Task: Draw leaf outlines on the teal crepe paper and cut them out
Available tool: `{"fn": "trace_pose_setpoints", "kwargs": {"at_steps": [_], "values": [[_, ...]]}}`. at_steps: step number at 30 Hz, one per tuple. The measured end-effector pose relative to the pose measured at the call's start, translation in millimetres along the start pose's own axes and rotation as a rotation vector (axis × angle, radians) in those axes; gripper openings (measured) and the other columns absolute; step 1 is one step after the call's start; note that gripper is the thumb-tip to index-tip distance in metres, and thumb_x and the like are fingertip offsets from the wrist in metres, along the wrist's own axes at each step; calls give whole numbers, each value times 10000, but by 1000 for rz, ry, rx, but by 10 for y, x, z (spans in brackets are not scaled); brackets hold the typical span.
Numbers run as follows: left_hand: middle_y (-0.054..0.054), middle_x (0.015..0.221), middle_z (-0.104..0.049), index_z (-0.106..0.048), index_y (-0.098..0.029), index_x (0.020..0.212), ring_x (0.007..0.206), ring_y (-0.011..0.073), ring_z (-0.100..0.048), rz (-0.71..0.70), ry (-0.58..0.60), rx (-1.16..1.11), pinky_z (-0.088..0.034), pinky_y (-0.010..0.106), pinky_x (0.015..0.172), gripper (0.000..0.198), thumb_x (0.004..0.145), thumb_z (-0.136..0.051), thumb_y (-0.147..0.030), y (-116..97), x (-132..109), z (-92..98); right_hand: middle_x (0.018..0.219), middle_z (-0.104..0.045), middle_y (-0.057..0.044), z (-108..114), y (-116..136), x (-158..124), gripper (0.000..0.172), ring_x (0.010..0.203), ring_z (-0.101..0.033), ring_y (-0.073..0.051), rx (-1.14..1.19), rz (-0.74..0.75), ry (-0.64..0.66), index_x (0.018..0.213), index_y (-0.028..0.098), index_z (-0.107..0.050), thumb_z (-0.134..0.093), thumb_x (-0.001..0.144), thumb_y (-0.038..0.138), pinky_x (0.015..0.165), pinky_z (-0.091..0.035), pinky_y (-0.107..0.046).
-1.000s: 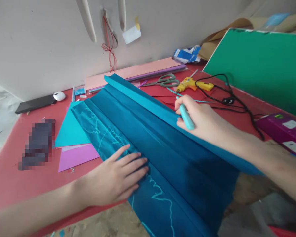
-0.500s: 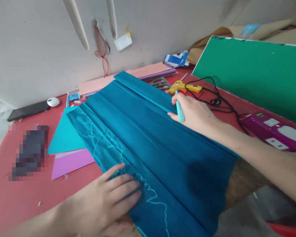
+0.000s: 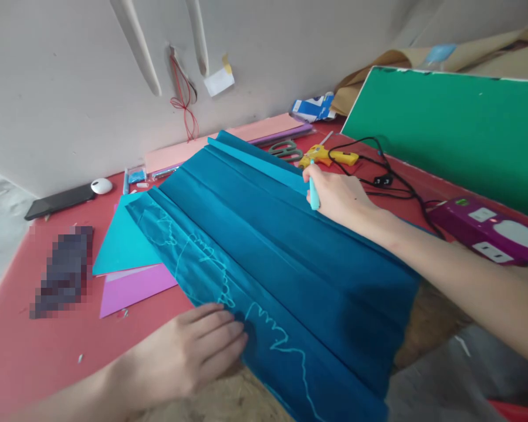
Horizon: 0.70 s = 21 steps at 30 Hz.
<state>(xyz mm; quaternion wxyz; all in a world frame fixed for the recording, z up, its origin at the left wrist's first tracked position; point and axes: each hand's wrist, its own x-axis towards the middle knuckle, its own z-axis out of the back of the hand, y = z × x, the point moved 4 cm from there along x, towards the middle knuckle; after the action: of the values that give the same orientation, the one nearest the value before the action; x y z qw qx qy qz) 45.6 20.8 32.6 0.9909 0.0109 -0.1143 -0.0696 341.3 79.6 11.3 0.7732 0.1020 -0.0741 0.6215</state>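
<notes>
A creased blue cloth lies slantwise across the table, with light blue scribbled lines along its near-left strip. My left hand is at the near-left edge of the cloth, fingers together over the edge; its thumb is hidden. At the far-right edge, my right hand is closed with a light teal pen in its fingers. The hand also touches the folded cloth edge there, but whether it pinches it I cannot tell. That folded strip stands slightly raised.
Behind the cloth lie scissors and a yellow glue gun with a black cord. A purple power box and a green board are on the right. Teal and purple sheets and a black phone lie left.
The folded strip along the cloth's far edge has lifted and shifted slightly. My left hand's fingers have drawn together and back towards the near edge. The camera view has shifted a little.
</notes>
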Motion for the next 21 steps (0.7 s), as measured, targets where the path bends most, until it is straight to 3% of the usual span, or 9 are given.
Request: {"fn": "trace_pose_setpoints", "kwargs": {"at_steps": [5,8,14,18,21], "values": [[117,1214,-605,-545,-68,1187,1102,238,-586,89,56,161,-469,408,968,385,957,-239,-104,346,-110,-42,653,-593,-30,32,-75,45,271,539,-542,-207,57,-58,-4,1004,195,-504,-509,745,115,484,-259,-286],[122,1196,-616,-481,-83,1263,1089,233,-598,100,65,151,-462,416,977,388,956,-246,-111,500,-187,-42,638,-557,-11,99,-98,53,240,533,-508,-177,106,-81,-9,996,194,-508,-505,764,130,497,-273,-279],[108,1153,-644,-191,-134,1450,1089,242,-597,142,52,23,-463,456,969,522,932,-253,-152,423,-489,124,704,-541,-2,306,-240,92,191,599,-481,-132,239,-140,-20,894,193,-486,-565,735,120,568,-343,-262],[13,1150,-652,-243,-230,1443,1104,188,-589,184,38,-12,-449,356,1017,636,830,-274,-65,351,-684,356,762,-585,-97,366,-305,63,239,741,-561,-247,284,-242,-50,826,215,-406,-572,704,94,648,-358,-359],[-25,1121,-664,-256,-264,1437,1054,175,-614,172,79,-8,-440,315,1034,697,770,-354,-85,383,-651,543,829,-621,-138,396,-197,-3,287,852,-594,-307,387,-251,-74,819,225,-347,-559,702,70,743,-382,-431]]}}
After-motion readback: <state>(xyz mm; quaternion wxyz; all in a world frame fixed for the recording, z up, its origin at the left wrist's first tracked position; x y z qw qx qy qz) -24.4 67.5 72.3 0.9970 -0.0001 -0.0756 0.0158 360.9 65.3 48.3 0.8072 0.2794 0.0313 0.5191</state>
